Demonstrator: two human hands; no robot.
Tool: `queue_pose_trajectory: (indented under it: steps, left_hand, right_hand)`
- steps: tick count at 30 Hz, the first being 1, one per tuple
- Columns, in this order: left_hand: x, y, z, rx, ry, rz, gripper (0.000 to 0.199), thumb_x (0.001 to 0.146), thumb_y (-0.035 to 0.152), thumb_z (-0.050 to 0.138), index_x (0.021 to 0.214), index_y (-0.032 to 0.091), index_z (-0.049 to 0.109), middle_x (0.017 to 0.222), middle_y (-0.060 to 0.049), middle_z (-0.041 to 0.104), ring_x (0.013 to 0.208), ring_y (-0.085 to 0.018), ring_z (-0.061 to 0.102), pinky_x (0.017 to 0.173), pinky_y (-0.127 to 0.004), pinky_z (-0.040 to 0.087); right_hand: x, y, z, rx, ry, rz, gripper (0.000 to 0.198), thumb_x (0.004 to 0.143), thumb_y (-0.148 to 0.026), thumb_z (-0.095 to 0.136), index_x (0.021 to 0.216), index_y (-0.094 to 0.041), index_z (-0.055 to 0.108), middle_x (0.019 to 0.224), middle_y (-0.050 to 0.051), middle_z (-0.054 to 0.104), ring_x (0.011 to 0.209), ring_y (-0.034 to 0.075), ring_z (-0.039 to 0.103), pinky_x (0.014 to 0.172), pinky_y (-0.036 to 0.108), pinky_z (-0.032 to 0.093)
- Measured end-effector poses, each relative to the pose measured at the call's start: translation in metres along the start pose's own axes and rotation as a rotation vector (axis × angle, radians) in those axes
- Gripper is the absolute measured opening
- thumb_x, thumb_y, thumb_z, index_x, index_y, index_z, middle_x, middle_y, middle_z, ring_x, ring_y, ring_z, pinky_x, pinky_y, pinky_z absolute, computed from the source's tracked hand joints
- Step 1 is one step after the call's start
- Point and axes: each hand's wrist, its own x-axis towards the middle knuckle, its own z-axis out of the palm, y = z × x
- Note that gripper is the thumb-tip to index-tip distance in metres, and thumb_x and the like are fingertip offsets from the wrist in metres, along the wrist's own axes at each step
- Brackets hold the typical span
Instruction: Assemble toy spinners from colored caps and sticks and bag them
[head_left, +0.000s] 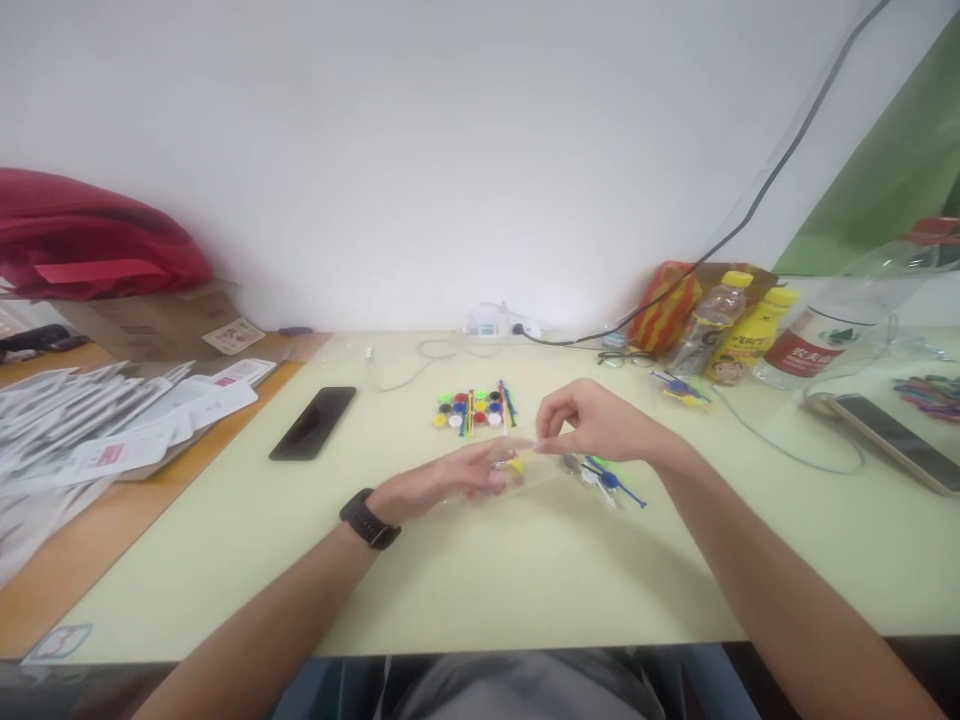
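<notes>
My left hand [461, 472], wearing a black watch at the wrist, is curled around a clear plastic bag [534, 482] over the middle of the table. A small yellow piece [514, 467] shows at its fingers; whether it lies inside the bag I cannot tell. The fingertips of my right hand [596, 422] pinch the bag's upper right edge. Beyond the hands lie rows of small round coloured pieces [452, 408] with thin coloured plastic sticks [470, 412] among them. Just below my right hand are loose blue, white and green plastic pieces [609, 480].
A black phone [313, 424] lies to the left, beside piled white packets [112, 430] and a cardboard box [157, 325]. At the right stand drink bottles [712, 320], a large water bottle [810, 340] and another phone [896, 440]. A cable [750, 215] runs down the wall.
</notes>
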Motion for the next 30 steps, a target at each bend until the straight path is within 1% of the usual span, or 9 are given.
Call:
queue_pose_trajectory:
  steps: [5,10,13,15,17,19,23,28,30]
  left_hand:
    - [0.001,0.001,0.002,0.000,0.035,-0.005,0.057,0.089,0.048,0.066,0.141,0.026,0.057,0.116,-0.009,0.062,0.084,-0.018,0.051,0.070,-0.030,0.036]
    - [0.001,-0.001,0.000,-0.019,0.066,-0.007,0.057,0.090,0.048,0.064,0.143,0.028,0.056,0.115,-0.009,0.060,0.079,-0.017,0.047,0.064,-0.028,0.033]
    - [0.000,-0.002,-0.002,-0.072,0.097,-0.016,0.061,0.091,0.046,0.064,0.148,0.028,0.051,0.117,-0.010,0.059,0.079,-0.016,0.046,0.064,-0.028,0.032]
    - [0.000,-0.004,-0.004,-0.123,0.108,-0.021,0.061,0.092,0.046,0.063,0.148,0.026,0.051,0.117,-0.011,0.059,0.076,-0.015,0.044,0.063,-0.028,0.031]
    - [0.000,-0.006,-0.005,-0.171,0.109,-0.016,0.058,0.093,0.046,0.062,0.146,0.025,0.053,0.116,-0.011,0.059,0.074,-0.015,0.043,0.064,-0.028,0.031]
    - [0.000,-0.008,-0.006,-0.228,0.109,-0.011,0.054,0.094,0.046,0.062,0.143,0.024,0.055,0.116,-0.012,0.059,0.074,-0.014,0.045,0.065,-0.028,0.033]
    - [0.000,-0.008,-0.006,-0.388,0.132,-0.038,0.050,0.092,0.049,0.067,0.132,0.021,0.061,0.113,-0.011,0.060,0.076,-0.014,0.050,0.067,-0.028,0.037]
    - [0.005,0.000,-0.002,-0.567,0.181,-0.157,0.055,0.091,0.067,0.057,0.115,0.019,0.063,0.109,-0.013,0.065,0.074,-0.017,0.057,0.063,-0.028,0.041]
    - [0.007,-0.001,-0.002,-0.594,0.201,-0.165,0.053,0.092,0.066,0.055,0.115,0.018,0.063,0.106,-0.013,0.067,0.071,-0.017,0.057,0.062,-0.029,0.043]
  right_hand:
    - [0.009,-0.010,0.005,-0.032,0.011,0.000,0.011,0.073,-0.026,0.075,0.072,-0.017,0.068,0.071,0.001,0.074,0.063,0.015,0.063,0.058,0.024,0.041]
    - [0.014,-0.010,0.003,-0.059,0.043,-0.075,0.019,0.073,-0.032,0.078,0.071,-0.018,0.066,0.070,0.000,0.071,0.061,0.013,0.058,0.058,0.024,0.040]
    - [0.010,0.001,-0.015,-0.045,0.186,-0.151,0.023,0.081,-0.040,0.074,0.078,-0.018,0.069,0.080,0.003,0.072,0.066,0.014,0.057,0.061,0.025,0.042]
    - [0.004,0.016,-0.029,-0.067,0.312,-0.096,0.025,0.087,-0.043,0.066,0.082,-0.018,0.069,0.078,0.003,0.070,0.063,0.014,0.054,0.058,0.026,0.040]
    - [-0.005,0.035,-0.040,-0.158,0.260,0.002,0.027,0.089,-0.044,0.063,0.082,-0.018,0.070,0.074,0.003,0.068,0.060,0.014,0.053,0.056,0.026,0.039]
    - [-0.015,0.054,-0.045,-0.262,0.102,0.099,0.026,0.087,-0.043,0.064,0.078,-0.019,0.070,0.074,0.003,0.070,0.064,0.016,0.057,0.058,0.027,0.040]
    - [-0.042,0.084,-0.037,-0.344,-0.001,0.273,0.031,0.083,-0.046,0.068,0.067,-0.019,0.066,0.069,0.004,0.068,0.060,0.017,0.058,0.055,0.028,0.039]
    - [-0.064,0.091,-0.021,-0.253,-0.107,0.349,0.026,0.082,-0.043,0.066,0.071,-0.020,0.065,0.073,0.003,0.069,0.062,0.017,0.058,0.053,0.028,0.040]
    - [-0.066,0.088,-0.017,-0.264,-0.121,0.334,0.021,0.082,-0.037,0.064,0.070,-0.020,0.063,0.070,0.002,0.067,0.061,0.017,0.056,0.053,0.028,0.039]
